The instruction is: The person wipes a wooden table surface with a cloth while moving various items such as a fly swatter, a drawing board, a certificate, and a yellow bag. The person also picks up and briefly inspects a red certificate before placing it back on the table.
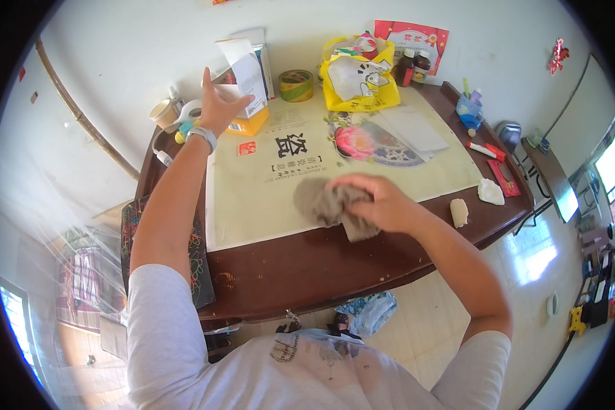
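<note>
Bunched in my right hand [384,202] is a grey-brown cloth [315,201], slightly blurred. The cloth lies over the near edge of a pale printed poster sheet [251,205] that covers much of the dark wooden table [297,271]. My left hand [223,107] reaches to the back left, fingers spread, in front of a white and yellow cardboard box [253,120] with raised flaps. Its thumb overlaps the box's side; whether it touches is hard to tell. A roll of tape [295,86] stands just right of the box.
At the back are a yellow plastic bag [361,97] and brown bottles [405,69]. To the right are a blue cup [469,110], a red-and-white marker [482,149], a white lump [490,191] and a beige roll [459,213]. A paper cup [162,113] and black patterned board [201,271] are left.
</note>
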`<state>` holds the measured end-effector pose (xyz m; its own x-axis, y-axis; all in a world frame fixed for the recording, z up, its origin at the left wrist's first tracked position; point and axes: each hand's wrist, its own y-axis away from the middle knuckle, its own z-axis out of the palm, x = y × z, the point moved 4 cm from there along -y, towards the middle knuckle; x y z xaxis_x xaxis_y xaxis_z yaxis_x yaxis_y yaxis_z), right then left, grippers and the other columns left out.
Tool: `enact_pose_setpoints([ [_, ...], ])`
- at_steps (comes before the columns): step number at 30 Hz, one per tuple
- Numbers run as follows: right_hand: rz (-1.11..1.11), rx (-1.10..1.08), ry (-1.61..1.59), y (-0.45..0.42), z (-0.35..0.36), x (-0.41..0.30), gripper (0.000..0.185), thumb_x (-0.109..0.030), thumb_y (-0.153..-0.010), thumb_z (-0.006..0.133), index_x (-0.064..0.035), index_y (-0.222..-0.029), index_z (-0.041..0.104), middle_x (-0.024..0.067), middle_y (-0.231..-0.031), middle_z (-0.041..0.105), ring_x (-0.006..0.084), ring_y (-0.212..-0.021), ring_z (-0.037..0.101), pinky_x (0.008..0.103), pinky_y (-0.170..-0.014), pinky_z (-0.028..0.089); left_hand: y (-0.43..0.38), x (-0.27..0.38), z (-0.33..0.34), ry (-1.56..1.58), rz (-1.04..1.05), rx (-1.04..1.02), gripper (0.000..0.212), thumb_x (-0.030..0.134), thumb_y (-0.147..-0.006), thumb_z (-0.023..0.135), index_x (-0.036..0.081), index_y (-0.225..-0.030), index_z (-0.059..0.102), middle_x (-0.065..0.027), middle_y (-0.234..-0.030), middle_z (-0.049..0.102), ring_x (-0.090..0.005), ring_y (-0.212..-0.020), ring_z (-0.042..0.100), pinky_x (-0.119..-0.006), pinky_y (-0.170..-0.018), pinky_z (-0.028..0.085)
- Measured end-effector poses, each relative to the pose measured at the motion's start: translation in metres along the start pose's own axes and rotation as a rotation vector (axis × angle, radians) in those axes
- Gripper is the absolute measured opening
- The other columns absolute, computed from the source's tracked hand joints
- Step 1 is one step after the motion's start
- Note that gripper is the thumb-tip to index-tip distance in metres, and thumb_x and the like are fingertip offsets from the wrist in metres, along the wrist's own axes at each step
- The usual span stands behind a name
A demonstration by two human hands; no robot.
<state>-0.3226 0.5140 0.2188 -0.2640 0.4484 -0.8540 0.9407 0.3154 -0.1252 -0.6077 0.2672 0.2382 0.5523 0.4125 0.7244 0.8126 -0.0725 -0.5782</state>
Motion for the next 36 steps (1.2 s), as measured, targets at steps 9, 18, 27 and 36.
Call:
enact_pose_setpoints([
  [9,-0.023,0.007,0.856,-0.092,0.012,0.053,0.054,-0.025,-0.09,0.054,-0.0056,-0.139,0.042,0.0226,-0.141,0.039,0.0358,-0.122,0.048,0.0442,-0.102,0.04,0.049,0.115,0.021,-0.006,0.509,-0.262,0.038,0.016,-0.086,0.067,0.001,-0.119,0.057,-0.0138,-0.113,0.065,-0.0226,-0.098,0.065,-0.034,-0.087,0.051],
  [18,0.146,-0.178,0.863,-0.122,0.02,0.047,0.062,-0.021,-0.087,0.049,-0.0004,-0.144,0.036,0.0312,-0.15,0.024,0.0429,-0.134,0.037,0.0425,-0.11,0.033,-0.013,0.015,0.156,-0.488,0.382,-0.405,0.051,0.004,-0.083,0.056,-0.002,-0.132,0.045,-0.0263,-0.136,0.045,-0.0367,-0.124,0.047,-0.042,-0.103,0.04],
  [27,0.112,0.117,0.913,-0.152,0.025,0.072,0.044,-0.02,-0.087,0.051,0.0045,-0.124,0.053,0.0264,-0.134,0.044,0.0388,-0.122,0.048,0.0459,-0.101,0.039,-0.047,0.011,0.168,-0.627,0.331,-0.297,0.026,0.014,-0.084,0.059,0.0,-0.105,0.063,-0.025,-0.097,0.064,-0.0413,-0.098,0.06,-0.047,-0.087,0.048],
  [36,0.249,0.123,0.86,-0.21,0.004,0.091,0.046,-0.021,-0.089,0.048,0.0031,-0.127,0.054,0.024,-0.141,0.039,0.0388,-0.128,0.043,0.047,-0.102,0.039,0.038,0.158,0.016,-0.021,0.181,-0.325,0.029,0.015,-0.092,0.06,-0.007,-0.111,0.057,-0.0152,-0.095,0.066,-0.0173,-0.077,0.07,-0.027,-0.069,0.053],
])
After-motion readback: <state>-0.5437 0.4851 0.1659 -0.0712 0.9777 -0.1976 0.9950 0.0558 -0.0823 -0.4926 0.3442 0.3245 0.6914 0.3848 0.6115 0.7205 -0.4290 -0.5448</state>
